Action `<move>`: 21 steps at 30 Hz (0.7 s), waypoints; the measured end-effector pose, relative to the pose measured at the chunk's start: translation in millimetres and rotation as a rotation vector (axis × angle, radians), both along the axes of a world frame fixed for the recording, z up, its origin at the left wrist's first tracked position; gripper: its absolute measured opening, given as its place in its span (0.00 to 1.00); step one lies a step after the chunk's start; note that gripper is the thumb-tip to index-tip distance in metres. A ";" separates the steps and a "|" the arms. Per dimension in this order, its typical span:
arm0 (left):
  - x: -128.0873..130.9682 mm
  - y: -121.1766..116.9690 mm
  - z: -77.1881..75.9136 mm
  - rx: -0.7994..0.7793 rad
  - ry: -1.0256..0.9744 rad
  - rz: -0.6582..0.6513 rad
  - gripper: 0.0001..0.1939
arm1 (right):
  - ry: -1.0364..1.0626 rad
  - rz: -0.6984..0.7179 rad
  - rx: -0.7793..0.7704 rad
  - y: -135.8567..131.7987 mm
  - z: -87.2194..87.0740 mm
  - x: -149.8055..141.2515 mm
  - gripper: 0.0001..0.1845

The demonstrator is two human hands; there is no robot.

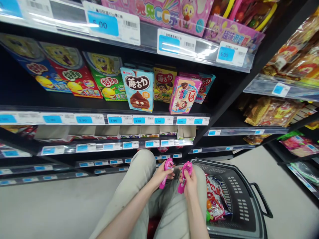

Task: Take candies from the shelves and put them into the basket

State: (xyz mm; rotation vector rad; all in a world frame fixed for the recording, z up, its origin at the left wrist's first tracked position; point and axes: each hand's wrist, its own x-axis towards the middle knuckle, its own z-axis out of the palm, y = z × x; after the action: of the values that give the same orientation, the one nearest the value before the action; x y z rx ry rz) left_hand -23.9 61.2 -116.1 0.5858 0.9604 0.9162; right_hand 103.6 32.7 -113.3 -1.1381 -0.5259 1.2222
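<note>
- Pink packs, two in all, were held above the lap, apart from the shelf.
- Left hand and right hand pinched one each; a loosened thumb could have dropped one between the knees.
- One basket stood beside the right leg; an outward swing might have knocked it.
- Three cartoon boxes and, nearer the edge, one blue chocolate box stood on the shelf; a bump could have toppled that one.
- Seven open trays sat below.

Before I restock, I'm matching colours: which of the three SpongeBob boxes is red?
The middle box, between the blue box on the left and the green box on the right.
</note>
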 end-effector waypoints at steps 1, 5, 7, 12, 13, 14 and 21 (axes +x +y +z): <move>0.2 0.0 -0.2 -0.004 0.001 -0.003 0.26 | 0.012 0.001 -0.006 -0.1 -0.5 0.5 0.23; 1.3 0.0 -1.8 -0.003 0.016 -0.021 0.26 | 0.059 -0.003 -0.023 -1.0 -1.5 2.4 0.24; 1.7 0.0 -2.5 0.000 0.022 -0.028 0.27 | 0.071 0.002 -0.027 -1.2 -1.8 3.2 0.24; 1.9 0.1 -4.4 -0.011 0.031 -0.033 0.27 | 0.178 0.102 -0.004 -0.1 -2.8 6.2 0.25; 1.9 0.4 -5.2 -0.013 0.033 -0.031 0.27 | 0.210 0.114 0.001 0.2 -3.0 6.9 0.25; 1.8 0.6 -6.2 -0.013 0.032 -0.029 0.27 | 0.228 0.114 0.006 0.5 -3.1 7.5 0.23; 1.5 1.2 -9.2 0.007 0.021 -0.023 0.28 | 0.030 -0.002 0.037 0.8 -2.1 7.2 0.20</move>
State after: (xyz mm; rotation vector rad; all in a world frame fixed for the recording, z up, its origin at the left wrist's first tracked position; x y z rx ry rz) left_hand -22.4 62.4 -125.3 0.6123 0.9677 0.8953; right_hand 110.8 33.5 -115.4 -1.0876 -0.5226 1.2210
